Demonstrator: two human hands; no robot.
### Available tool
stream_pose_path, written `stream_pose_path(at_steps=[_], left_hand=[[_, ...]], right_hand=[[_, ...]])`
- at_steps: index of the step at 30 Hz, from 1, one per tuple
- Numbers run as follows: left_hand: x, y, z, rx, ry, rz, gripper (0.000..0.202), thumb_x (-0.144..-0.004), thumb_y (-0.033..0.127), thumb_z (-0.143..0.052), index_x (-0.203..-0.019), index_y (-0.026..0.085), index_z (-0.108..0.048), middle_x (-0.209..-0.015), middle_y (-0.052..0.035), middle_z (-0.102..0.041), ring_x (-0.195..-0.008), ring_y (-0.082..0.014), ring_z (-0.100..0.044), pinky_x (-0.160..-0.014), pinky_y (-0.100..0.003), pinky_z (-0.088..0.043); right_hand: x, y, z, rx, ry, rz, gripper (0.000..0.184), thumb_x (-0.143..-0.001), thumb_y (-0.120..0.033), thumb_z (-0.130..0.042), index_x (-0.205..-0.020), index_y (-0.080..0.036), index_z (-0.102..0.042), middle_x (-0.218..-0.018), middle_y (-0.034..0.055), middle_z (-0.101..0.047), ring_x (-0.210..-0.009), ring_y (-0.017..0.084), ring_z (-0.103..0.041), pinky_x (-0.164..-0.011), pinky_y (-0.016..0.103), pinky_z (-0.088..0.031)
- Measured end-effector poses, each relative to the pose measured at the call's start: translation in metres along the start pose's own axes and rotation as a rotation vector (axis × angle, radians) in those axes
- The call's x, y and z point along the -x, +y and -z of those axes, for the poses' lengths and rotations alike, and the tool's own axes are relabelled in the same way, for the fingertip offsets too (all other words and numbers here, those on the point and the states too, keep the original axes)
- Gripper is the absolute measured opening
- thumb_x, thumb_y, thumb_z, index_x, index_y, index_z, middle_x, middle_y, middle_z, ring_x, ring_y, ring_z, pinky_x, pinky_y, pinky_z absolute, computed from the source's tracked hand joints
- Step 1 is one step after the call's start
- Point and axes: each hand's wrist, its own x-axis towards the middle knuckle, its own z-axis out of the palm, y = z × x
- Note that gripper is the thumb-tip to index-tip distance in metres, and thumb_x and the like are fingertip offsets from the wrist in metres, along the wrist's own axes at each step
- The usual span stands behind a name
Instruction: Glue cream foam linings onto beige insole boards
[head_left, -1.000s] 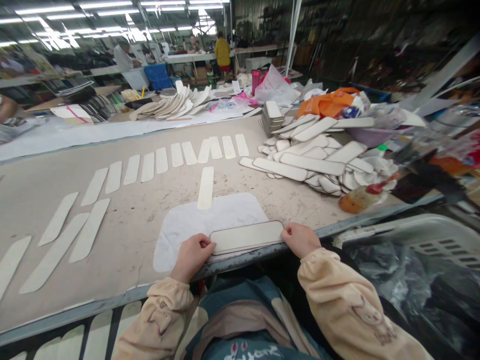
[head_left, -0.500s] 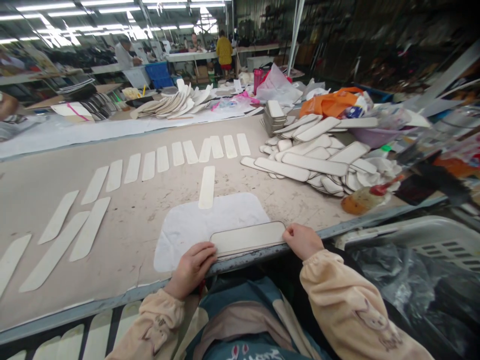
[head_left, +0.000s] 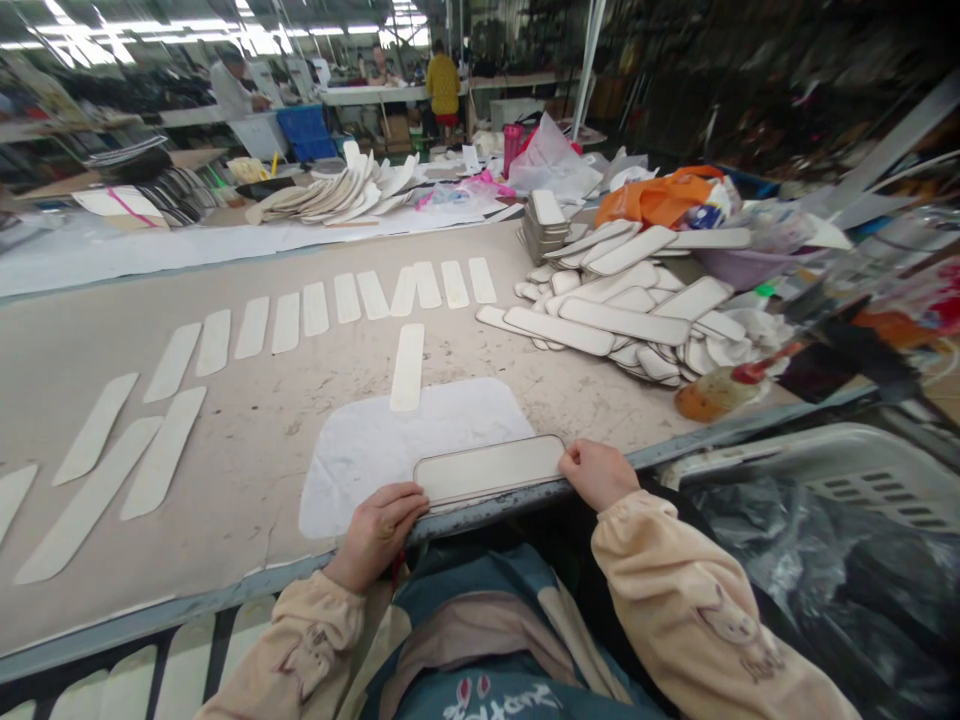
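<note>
A long white panel with rounded corners and a dark edge [head_left: 491,470] lies along the front edge of the table, partly over a white sheet [head_left: 352,440]. At its left end, my left hand [head_left: 386,520] is closed, fingers pressed together on the corner. My right hand [head_left: 598,470] pinches the opposite end between thumb and fingers. Just beyond, a plain cream strip [head_left: 408,365] rests with its near end on the white sheet. What the fingertips do under the panel is hidden.
Several cream strips [head_left: 174,360] are spread across the table's left and middle. A heap of edged panels [head_left: 626,320] covers the right, beside a bottle of amber liquid [head_left: 712,393]. A plastic basket [head_left: 862,470] with dark film stands at right. People work in the background.
The view has tilted down and shifted slightly, so everything sits a little higher and further left. Both hands keep their grip on the panel, which has barely moved on the table.
</note>
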Motion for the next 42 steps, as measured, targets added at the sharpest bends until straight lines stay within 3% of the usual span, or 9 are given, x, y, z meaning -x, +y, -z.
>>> stream_pose_path(at_steps=[16, 32, 39, 42], left_hand=[[-0.002, -0.004, 0.001, -0.033, 0.002, -0.071, 0.023, -0.087, 0.034, -0.050, -0.088, 0.023, -0.070, -0.094, -0.0044, -0.068, -0.085, -0.0142, -0.065, -0.077, -0.024, -0.056], [0.000, -0.005, 0.000, 0.010, -0.017, -0.056, 0.017, -0.085, 0.029, -0.053, -0.089, 0.022, -0.069, -0.096, -0.0054, -0.064, -0.088, -0.0149, -0.063, -0.077, -0.025, -0.055], [0.000, -0.006, -0.002, 0.020, -0.029, -0.051, 0.015, -0.084, 0.026, -0.055, -0.090, 0.022, -0.068, -0.098, -0.0051, -0.064, -0.089, -0.0147, -0.062, -0.079, -0.025, -0.054], [0.000, -0.005, -0.002, 0.025, -0.024, -0.045, 0.015, -0.084, 0.027, -0.055, -0.088, 0.022, -0.068, -0.097, -0.0052, -0.064, -0.088, -0.0150, -0.063, -0.078, -0.025, -0.055]], right_hand=[[0.002, -0.003, -0.002, 0.028, 0.051, -0.018, 0.016, -0.078, -0.026, -0.047, -0.074, -0.022, -0.061, -0.075, 0.0024, -0.065, -0.071, 0.017, -0.059, -0.060, 0.026, -0.035], [0.005, -0.006, 0.000, 0.001, 0.056, 0.009, 0.018, -0.080, -0.023, -0.046, -0.079, -0.019, -0.063, -0.077, 0.0054, -0.065, -0.072, 0.017, -0.058, -0.065, 0.026, -0.037], [0.001, 0.005, -0.001, -0.112, 0.068, 0.033, 0.016, -0.079, -0.024, -0.050, -0.072, -0.019, -0.064, -0.071, 0.0013, -0.065, -0.072, 0.015, -0.060, -0.068, 0.023, -0.039], [0.004, 0.012, 0.004, -0.149, 0.125, 0.017, 0.022, -0.086, -0.026, -0.043, -0.081, -0.019, -0.064, -0.075, 0.0013, -0.066, -0.075, 0.015, -0.060, -0.071, 0.023, -0.040]])
